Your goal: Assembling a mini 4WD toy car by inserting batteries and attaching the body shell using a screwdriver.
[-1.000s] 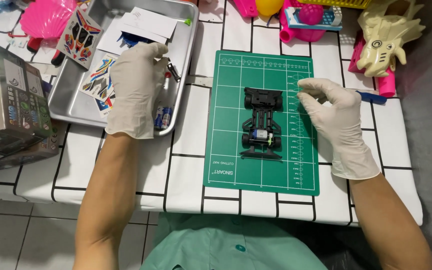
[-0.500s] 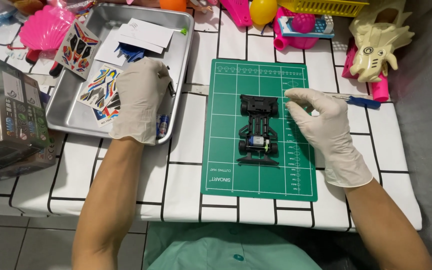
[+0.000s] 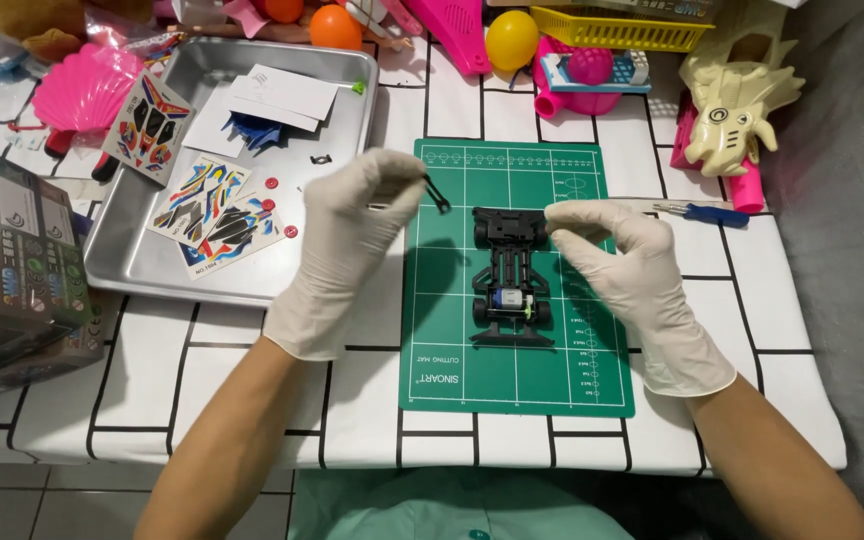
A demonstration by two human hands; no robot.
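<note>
A small black toy car chassis [image 3: 510, 278] with four wheels and a silver motor lies on a green cutting mat [image 3: 517, 370]. My left hand [image 3: 352, 235], in a white glove, hovers over the mat's left edge and pinches a small black part [image 3: 438, 196] between thumb and fingers. My gloved right hand [image 3: 622, 260] rests at the chassis's upper right, fingertips pinched together at its front end. Whether those fingers hold something tiny I cannot tell.
A metal tray [image 3: 132, 270] at the left holds sticker sheets [image 3: 214, 205], papers, a blue piece and small red parts. A dark box [image 3: 7, 260] stands at the far left. Coloured toys, balls, a yellow basket [image 3: 617, 25] and a cream creature figure [image 3: 734, 100] crowd the back. A blue-handled tool [image 3: 707, 212] lies right of the mat.
My left hand has left the tray and moved right to the mat's edge, now holding a small black part. My right hand has come down to the chassis's front end.
</note>
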